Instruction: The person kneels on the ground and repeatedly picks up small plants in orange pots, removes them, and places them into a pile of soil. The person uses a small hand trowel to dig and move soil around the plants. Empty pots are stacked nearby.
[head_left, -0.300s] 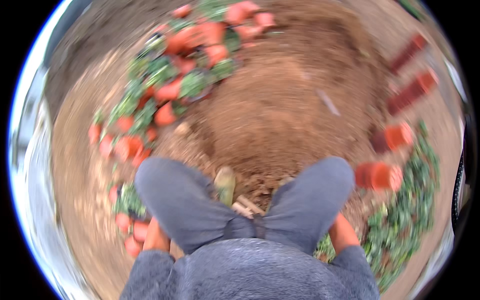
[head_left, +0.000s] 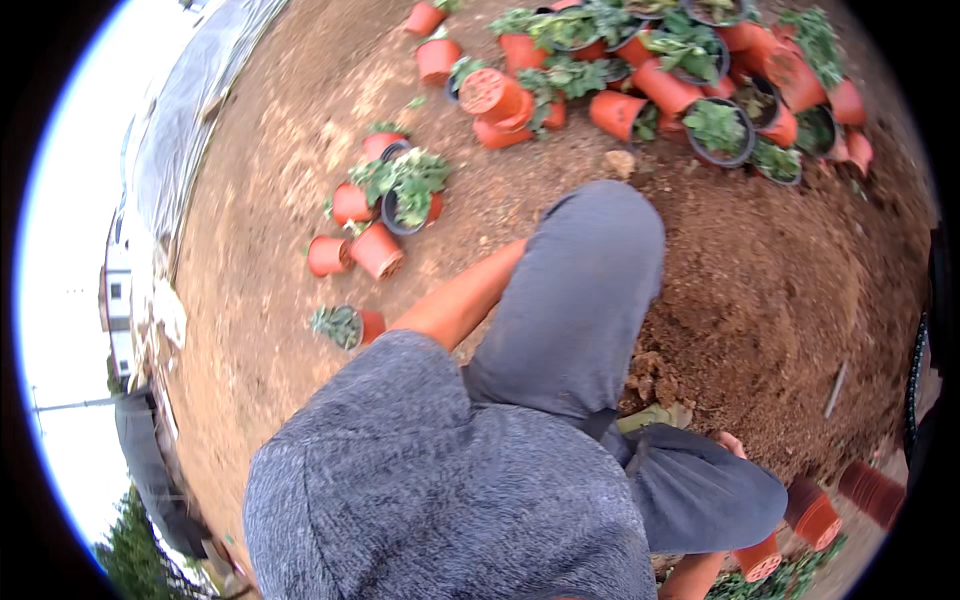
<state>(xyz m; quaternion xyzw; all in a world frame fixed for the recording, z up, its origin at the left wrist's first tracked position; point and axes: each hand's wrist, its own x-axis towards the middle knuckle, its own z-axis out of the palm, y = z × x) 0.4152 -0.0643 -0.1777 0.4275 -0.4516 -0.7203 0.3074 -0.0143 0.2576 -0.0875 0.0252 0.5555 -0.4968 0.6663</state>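
Note:
My left forearm (head_left: 465, 295) runs in behind my bent left knee (head_left: 605, 240), and the hand itself is hidden there. Of my right hand (head_left: 732, 443) only a small part shows, past my right knee (head_left: 710, 495); most of its fingers are covered and I cannot make out anything in it. Closest to it lie stacks of orange plastic plant pots, one stack (head_left: 815, 515) on its side and another (head_left: 872, 492) beyond. A mound of loose brown soil (head_left: 760, 310) rises in front of my legs.
Many orange pots with leafy plants (head_left: 718, 130) lie tipped over at the far side. A smaller group (head_left: 410, 190) lies to the left, with a lone potted plant (head_left: 345, 325) nearer me. Plastic sheeting (head_left: 205, 110) borders the ground. Green plants (head_left: 790, 578) grow at lower right.
My view has swung to the left, so the fallen potted plants now show farther right. My body leans and turns, and my left arm shows more fully.

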